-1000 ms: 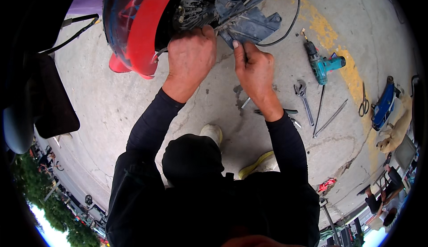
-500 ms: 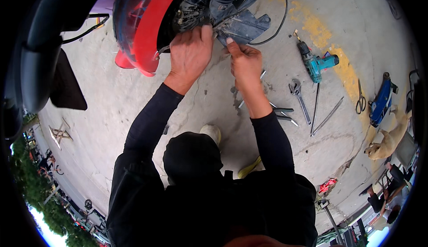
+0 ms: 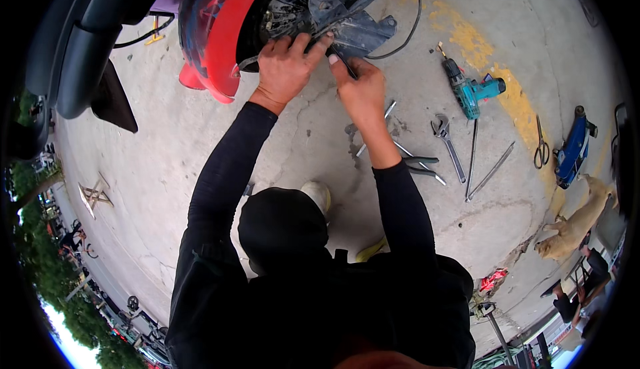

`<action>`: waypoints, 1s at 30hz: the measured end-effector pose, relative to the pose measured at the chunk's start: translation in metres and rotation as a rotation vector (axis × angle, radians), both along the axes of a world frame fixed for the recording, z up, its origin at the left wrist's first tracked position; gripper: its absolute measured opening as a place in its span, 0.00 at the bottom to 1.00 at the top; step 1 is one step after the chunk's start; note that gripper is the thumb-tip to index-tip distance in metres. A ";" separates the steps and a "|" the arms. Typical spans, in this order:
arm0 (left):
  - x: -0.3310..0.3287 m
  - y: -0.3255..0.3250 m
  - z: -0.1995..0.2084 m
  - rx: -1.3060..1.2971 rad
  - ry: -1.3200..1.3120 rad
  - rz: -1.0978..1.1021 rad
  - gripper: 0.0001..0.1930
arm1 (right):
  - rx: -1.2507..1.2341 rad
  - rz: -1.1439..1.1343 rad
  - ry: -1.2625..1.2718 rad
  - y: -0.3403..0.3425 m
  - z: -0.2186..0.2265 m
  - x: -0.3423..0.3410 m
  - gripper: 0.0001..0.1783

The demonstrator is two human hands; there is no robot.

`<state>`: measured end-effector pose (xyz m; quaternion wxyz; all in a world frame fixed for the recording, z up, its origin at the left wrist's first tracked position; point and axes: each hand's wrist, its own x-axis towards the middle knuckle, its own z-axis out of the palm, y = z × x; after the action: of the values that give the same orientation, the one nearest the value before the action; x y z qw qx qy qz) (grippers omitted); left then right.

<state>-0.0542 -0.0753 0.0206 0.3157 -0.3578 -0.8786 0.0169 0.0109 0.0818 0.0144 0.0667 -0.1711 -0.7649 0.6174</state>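
My left hand (image 3: 285,70) is at the black, dusty underparts (image 3: 327,12) of a vehicle with a red curved panel (image 3: 230,42). Its fingers bend in against these parts, and what lies under the fingertips is hidden. Just to the right, my right hand (image 3: 361,94) is closed around a thin dark rod-like piece (image 3: 345,66) that points up toward the left fingertips; its kind cannot be made out. Behind both hands juts a flat grey-black plate (image 3: 367,34). A black cable (image 3: 417,16) loops down beside it.
On the concrete to the right lie a teal cordless drill (image 3: 475,92), an adjustable wrench (image 3: 450,149), pliers (image 3: 420,162), thin metal bars (image 3: 492,172), scissors (image 3: 541,149) and a blue floor jack (image 3: 575,148). A tan dog (image 3: 575,226) stands near a seated person (image 3: 587,282). A small wooden stool (image 3: 97,197) is at left.
My left fingers have spread and reach further right over the dark parts. My right hand has shifted slightly left and turned, showing the thin dark piece. The dog has moved toward the seated person.
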 end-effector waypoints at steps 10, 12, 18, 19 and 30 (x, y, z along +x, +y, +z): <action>0.000 -0.002 -0.003 -0.015 0.035 0.019 0.28 | 0.012 0.164 -0.050 0.027 0.009 0.050 0.20; -0.001 0.001 -0.005 -0.002 0.028 0.008 0.28 | -0.274 0.139 -0.077 0.025 0.001 0.052 0.21; 0.001 0.000 -0.004 -0.015 0.057 -0.003 0.25 | -0.843 0.114 -0.213 0.030 -0.004 0.051 0.21; 0.000 0.000 -0.004 -0.014 0.059 -0.005 0.25 | -0.932 0.127 -0.235 0.032 -0.004 0.050 0.21; -0.004 -0.003 -0.007 -0.002 0.064 -0.025 0.25 | 0.836 0.197 0.299 0.036 0.023 0.058 0.20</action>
<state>-0.0582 -0.0779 0.0133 0.3435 -0.3686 -0.8634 0.0251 0.0692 0.1181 0.0376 0.1809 0.0351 -0.9431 0.2768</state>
